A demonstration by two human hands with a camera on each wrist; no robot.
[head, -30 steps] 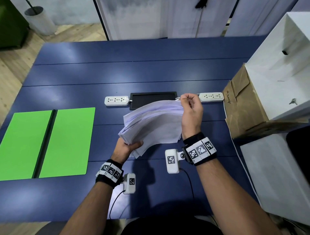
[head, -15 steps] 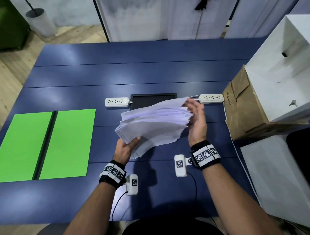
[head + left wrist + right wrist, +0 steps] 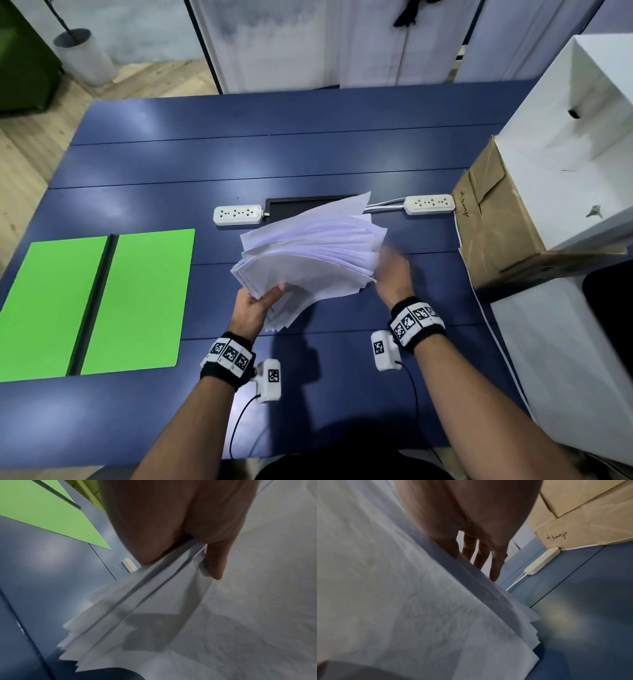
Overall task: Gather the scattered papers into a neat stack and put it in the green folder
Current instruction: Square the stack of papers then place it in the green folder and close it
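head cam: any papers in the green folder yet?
No: the green folder lies open and bare, and the left hand grips the papers above the table.

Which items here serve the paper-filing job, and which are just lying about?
Part of the job:
- fanned stack of white paper sheets, gripped by the left hand
- right hand, straight fingers at the stack's edge
- open flat green folder

Lying about:
- two white power strips
- black rectangular tray
- brown cardboard box
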